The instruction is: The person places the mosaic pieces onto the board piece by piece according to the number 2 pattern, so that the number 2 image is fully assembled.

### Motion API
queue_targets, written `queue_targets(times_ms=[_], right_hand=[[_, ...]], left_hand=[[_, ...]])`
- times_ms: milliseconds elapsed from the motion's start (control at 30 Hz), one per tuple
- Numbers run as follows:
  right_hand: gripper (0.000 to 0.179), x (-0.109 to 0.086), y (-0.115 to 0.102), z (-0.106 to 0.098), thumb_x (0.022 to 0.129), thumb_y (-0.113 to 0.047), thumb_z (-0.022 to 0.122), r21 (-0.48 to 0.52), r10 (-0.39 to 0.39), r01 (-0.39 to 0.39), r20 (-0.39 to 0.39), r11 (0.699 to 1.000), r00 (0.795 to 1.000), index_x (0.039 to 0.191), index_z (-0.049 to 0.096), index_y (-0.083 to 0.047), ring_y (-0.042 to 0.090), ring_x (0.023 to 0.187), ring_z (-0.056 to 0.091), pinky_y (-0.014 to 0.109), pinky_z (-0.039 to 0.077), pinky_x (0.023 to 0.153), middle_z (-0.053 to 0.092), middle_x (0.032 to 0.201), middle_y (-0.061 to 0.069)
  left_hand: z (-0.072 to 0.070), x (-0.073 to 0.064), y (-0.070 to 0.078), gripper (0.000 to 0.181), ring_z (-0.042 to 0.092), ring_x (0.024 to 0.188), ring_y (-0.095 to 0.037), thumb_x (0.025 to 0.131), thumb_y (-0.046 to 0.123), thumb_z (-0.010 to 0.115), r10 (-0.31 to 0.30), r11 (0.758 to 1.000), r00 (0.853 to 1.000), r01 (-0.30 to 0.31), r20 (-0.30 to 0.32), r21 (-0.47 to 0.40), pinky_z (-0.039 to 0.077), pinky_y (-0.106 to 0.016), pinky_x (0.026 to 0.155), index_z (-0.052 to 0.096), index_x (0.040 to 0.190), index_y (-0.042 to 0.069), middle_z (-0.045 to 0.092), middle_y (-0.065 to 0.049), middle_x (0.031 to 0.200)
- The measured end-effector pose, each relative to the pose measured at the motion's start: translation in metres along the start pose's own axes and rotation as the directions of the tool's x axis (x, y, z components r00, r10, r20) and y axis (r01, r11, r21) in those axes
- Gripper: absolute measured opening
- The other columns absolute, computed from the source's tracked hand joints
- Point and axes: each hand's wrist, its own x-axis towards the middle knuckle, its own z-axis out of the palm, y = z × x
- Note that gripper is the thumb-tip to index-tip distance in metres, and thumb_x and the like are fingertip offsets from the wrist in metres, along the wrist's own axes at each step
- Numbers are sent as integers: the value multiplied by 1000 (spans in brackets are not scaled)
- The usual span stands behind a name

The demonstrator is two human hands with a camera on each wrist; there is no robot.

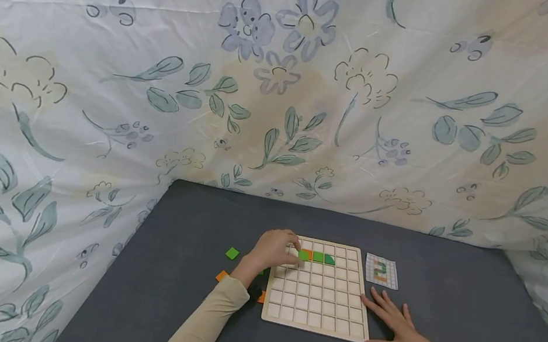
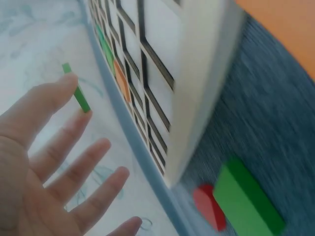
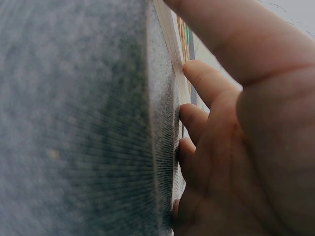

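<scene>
My left hand [image 1: 274, 247] is over the upper left of a wooden grid board [image 1: 316, 306]. Between thumb and index finger it pinches a green square tile [image 2: 77, 91], seen edge-on in the left wrist view; the other fingers are spread. In the board's second row lie an orange tile [image 1: 310, 254], partly hidden, a green tile [image 1: 318, 257] and a darker green tile [image 1: 329, 259]. My right hand [image 1: 401, 332] lies at the board's lower right, fingers spread, with thumb and index fingertip against its right edge.
A small pattern card [image 1: 382, 271] lies right of the board. To its left are a loose green tile [image 1: 232, 253] and orange tile [image 1: 221, 276]; another orange piece [image 1: 261, 297] sits by its edge. The left wrist view shows a red piece [image 2: 209, 206] beside a green block [image 2: 248, 199].
</scene>
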Motion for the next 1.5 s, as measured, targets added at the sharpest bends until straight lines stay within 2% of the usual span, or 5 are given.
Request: queue_targets(times_ms=[300, 500, 1000, 1300, 1500], right_hand=[[80, 0, -1, -1, 80, -28, 71, -3, -8, 8, 2, 1000, 1000, 146, 30, -12, -15, 130, -15, 76, -15, 90, 11, 150, 29], [80, 0, 2, 0, 81, -29, 71, -2, -6, 6, 5, 1000, 1000, 146, 29, -12, -14, 131, -15, 75, -16, 90, 10, 152, 23], [80, -1, 2, 1, 81, -29, 71, 1, -3, 3, 5, 1000, 1000, 146, 29, -13, -7, 133, -14, 76, -16, 90, 10, 151, 27], [80, 0, 1, 1, 80, -31, 71, -12, 7, -7, -2, 1000, 1000, 146, 29, -13, -1, 136, -15, 76, -15, 90, 11, 150, 29], [80, 1, 1, 0, 80, -31, 72, -5, 28, -28, 2, 1000, 1000, 146, 30, -14, 24, 140, -13, 75, -16, 91, 10, 150, 29]], left_hand=[[14, 11, 10, 27, 61, 98, -15, 78, 42, 73, 23, 1000, 1000, -23, 4, 2, 47, -38, 90, 72, 97, 23, 63, 5, 115], [22, 18, 15, 29, 60, 85, -10, 76, 44, 73, 73, 997, 997, -73, 7, 18, 48, -24, 73, 71, 95, 23, 64, 6, 109], [33, 29, 29, 22, 60, 82, -8, 78, 43, 72, 57, 998, 996, -58, 63, 7, 46, -21, 67, 71, 91, 26, 64, 8, 109], [32, 31, 39, 20, 61, 93, -13, 78, 41, 72, 68, 996, 994, -73, 82, 58, 49, -34, 81, 71, 90, 26, 62, 6, 115], [31, 34, 42, 18, 61, 96, -14, 79, 39, 73, 73, 995, 992, -79, 105, 60, 46, -43, 92, 71, 90, 25, 62, 7, 114]])
